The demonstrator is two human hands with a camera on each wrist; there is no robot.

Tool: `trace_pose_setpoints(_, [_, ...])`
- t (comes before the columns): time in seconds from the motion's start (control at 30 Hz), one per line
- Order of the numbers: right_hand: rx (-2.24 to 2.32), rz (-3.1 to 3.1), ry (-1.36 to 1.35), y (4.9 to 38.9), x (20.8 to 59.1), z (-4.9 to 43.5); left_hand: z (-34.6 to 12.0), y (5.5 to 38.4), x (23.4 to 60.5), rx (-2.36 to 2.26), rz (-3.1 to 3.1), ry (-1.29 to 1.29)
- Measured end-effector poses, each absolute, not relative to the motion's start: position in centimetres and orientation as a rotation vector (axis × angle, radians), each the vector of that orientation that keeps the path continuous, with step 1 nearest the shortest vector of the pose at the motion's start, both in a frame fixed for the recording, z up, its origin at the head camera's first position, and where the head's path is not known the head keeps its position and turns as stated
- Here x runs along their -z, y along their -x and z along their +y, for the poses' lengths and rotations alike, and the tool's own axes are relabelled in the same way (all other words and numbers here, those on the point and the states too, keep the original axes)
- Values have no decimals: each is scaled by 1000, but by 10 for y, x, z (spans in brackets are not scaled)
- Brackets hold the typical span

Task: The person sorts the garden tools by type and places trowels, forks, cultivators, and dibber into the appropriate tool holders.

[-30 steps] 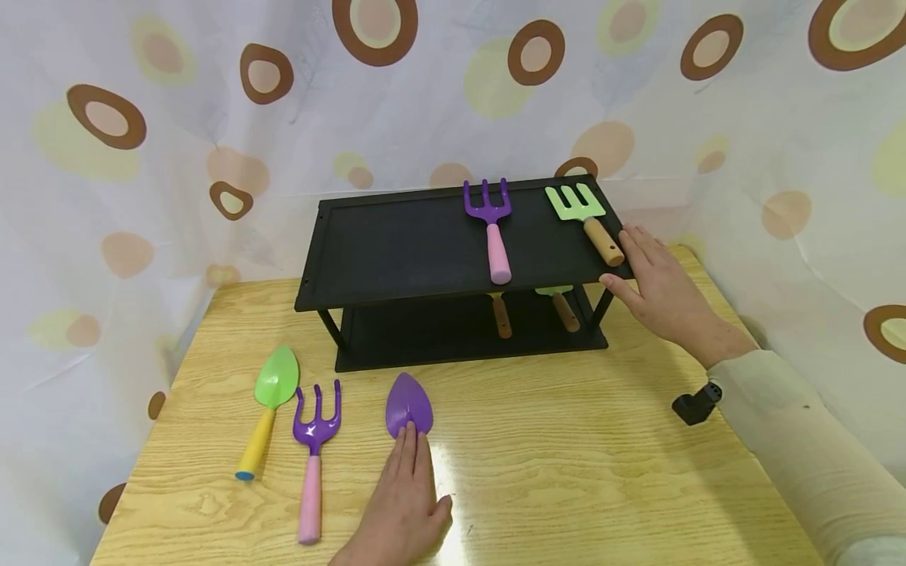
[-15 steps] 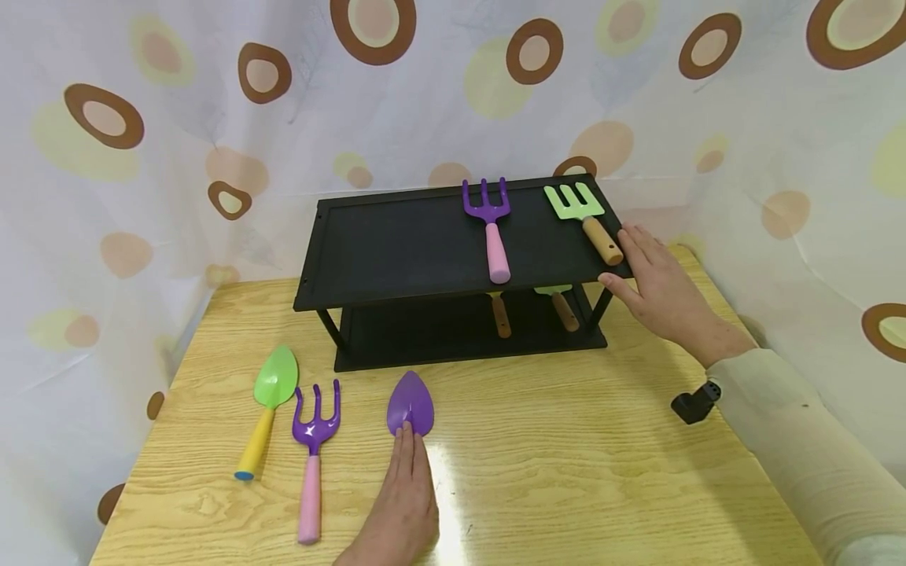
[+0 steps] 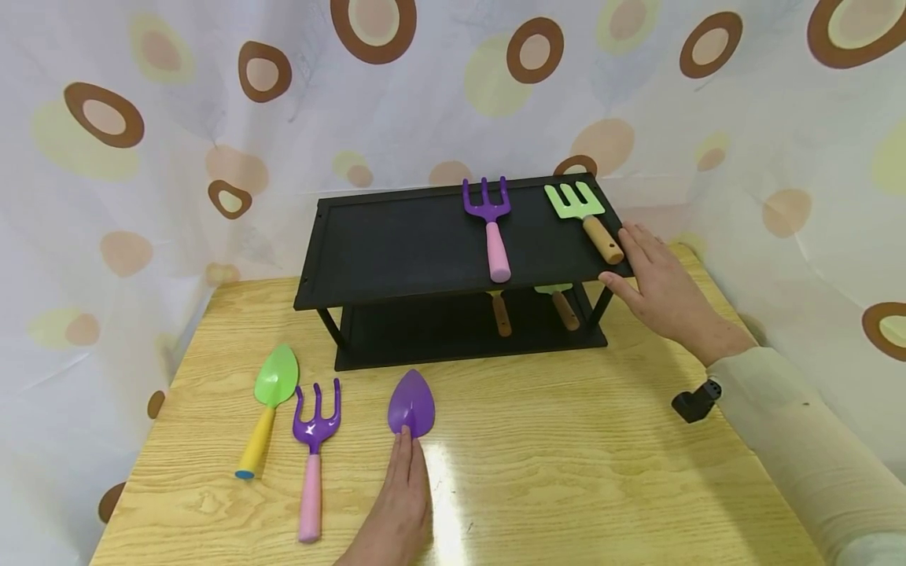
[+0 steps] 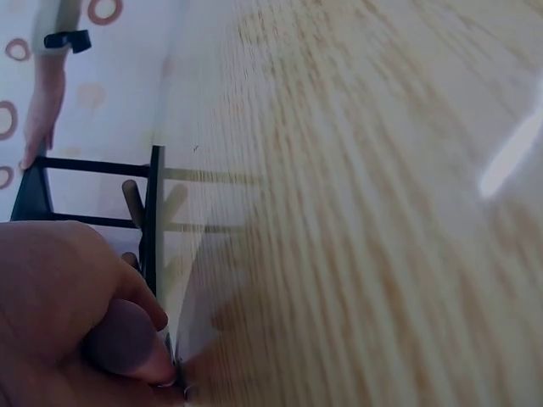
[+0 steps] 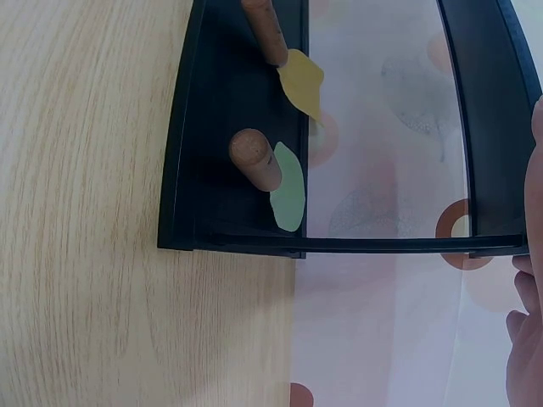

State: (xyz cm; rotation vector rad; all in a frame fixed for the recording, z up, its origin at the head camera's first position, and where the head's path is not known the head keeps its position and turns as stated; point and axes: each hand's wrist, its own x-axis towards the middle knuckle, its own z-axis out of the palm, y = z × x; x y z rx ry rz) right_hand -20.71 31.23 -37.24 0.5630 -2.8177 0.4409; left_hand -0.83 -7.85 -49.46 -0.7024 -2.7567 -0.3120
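The left grip (image 3: pixel 396 497) is closed round the purple trowel (image 3: pixel 412 399), low at the counter (image 3: pixel 559 456) in front of the black rack (image 3: pixel 396 248) — the right grip (image 3: pixel 667 295), fingers straight, rests on the rack's edge, probably to steady it.

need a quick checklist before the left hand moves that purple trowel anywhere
1. Left hand has the purple trowel: ok, fingers curled round its handle in the left wrist view.
2. Trowel off the table: cannot tell, no clear gap shows under the blade.
3. Trowel free of the purple fork on the table: ok, bare wood between them.
4. Right hand on the black rack: ok, resting at its right end.
5. Space on the top shelf: ok, bare left of the pink-handled fork.
6. Rack steady enough if bumped: cannot tell, stills don't show firmness.
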Motion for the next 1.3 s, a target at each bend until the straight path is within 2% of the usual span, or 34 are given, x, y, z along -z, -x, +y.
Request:
trace_pose_setpoints(0.37, [-439,-2827,-564,206,371,311,-83,11,492,460,-2829,654])
trace_pose_setpoints(0.73, [-432,-2826,-563,207,373,313,-85,21,473,543,-2946,609])
trace_pose_setpoints(1.3, [-420,-2845,-545,206,371,312,-80,75,453,375,-2764,681])
